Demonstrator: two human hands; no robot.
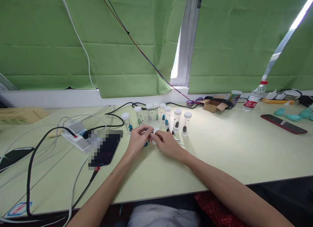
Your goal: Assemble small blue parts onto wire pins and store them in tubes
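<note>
In the head view, we've got left hand (140,138) and right hand (168,143) meeting, fingertips bunched close; whether they're pinching anything, we can't tell! A white piece (154,142) peeks out between them, capped clear tubes (185,125) stand just beyond the grip, and a dark device (110,148) lies left of it.

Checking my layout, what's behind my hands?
Clear tubes with white caps, small coloured pieces inside some. What your hands cover, low and close behind them, can't be seen.
</note>
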